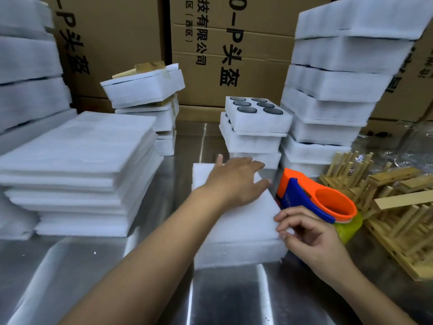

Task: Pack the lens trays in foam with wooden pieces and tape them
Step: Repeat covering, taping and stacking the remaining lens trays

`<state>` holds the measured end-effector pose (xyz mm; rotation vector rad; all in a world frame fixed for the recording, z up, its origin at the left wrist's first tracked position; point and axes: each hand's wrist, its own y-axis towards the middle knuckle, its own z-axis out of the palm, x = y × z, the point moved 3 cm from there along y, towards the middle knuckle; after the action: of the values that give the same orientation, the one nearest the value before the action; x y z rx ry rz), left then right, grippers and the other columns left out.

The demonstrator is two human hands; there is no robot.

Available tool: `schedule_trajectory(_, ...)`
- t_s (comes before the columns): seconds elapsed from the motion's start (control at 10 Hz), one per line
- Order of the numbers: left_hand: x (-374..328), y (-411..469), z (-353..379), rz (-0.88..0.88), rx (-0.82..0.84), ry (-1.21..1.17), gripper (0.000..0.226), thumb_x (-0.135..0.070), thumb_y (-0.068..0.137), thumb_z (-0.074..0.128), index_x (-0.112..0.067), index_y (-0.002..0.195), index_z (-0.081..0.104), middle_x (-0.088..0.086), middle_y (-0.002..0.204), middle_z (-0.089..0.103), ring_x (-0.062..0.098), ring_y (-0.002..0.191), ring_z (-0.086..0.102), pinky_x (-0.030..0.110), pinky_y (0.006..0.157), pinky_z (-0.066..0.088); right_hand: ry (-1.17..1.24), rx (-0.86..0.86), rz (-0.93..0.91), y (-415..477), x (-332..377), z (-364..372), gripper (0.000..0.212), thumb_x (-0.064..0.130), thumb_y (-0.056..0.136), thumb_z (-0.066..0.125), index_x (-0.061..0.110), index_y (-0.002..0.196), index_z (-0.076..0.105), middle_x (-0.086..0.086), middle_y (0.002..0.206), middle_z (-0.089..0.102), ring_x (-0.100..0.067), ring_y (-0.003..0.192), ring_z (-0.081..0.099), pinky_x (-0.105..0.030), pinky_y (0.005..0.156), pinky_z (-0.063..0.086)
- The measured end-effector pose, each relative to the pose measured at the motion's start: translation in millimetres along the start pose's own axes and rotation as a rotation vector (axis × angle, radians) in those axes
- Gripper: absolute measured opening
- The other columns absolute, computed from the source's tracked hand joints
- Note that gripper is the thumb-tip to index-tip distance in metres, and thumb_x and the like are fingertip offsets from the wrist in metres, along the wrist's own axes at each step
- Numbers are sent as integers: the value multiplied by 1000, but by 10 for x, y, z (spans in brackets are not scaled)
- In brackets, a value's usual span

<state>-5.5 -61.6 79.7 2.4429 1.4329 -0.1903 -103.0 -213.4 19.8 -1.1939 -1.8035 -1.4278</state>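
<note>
A white foam block (236, 228) lies flat on the steel table in front of me. My left hand (236, 179) rests palm down on its far part, fingers spread and straight. My right hand (307, 233) pinches the block's near right corner with curled fingers. Behind it stands a short stack of foam lens trays (255, 127); the top tray shows several dark round lenses. An orange and blue tape dispenser (321, 198) sits just right of the block. Wooden pieces (398, 207) lie piled at the right.
A pile of flat foam sheets (79, 170) fills the left. Taped foam packs (145, 90) are stacked at back left. Tall foam stacks (337, 90) rise at right, and another at far left. Cardboard boxes (234, 43) close off the back. The steel table (93, 277) spreads below.
</note>
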Motion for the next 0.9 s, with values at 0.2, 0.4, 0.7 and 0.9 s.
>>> schedule_trajectory(0.2,60,68,433,-109,241,52,70,-67,91,16,-34,150,1,-5,159,-7,16,146,-12,51,113,-15,-34,29,-9,13,7,2,40,-20,73,65,19,65,67,10,87,65,-31,77,55,-37,64,42)
schedule_trajectory(0.4,72,62,436,-108,234,59,69,-66,91,16,-34,150,0,-5,159,-9,14,145,-13,50,113,-14,-352,4,-110,238,351,-280,22,-5,77,70,16,78,73,7,96,67,-4,87,61,-17,79,45)
schedule_trajectory(0.7,73,54,434,-107,225,49,68,-67,91,15,-35,150,1,-7,159,-8,13,145,-13,48,112,-14,-1326,-48,394,268,253,-1260,57,2,74,68,17,128,58,-17,121,53,-38,106,56,-43,82,51)
schedule_trajectory(0.9,74,51,427,-102,221,51,68,-66,91,16,-35,150,2,-8,159,-8,12,145,-13,48,113,-14,-1342,-41,430,301,97,-1325,38,5,80,63,16,116,63,-11,119,53,-34,102,59,-38,79,49)
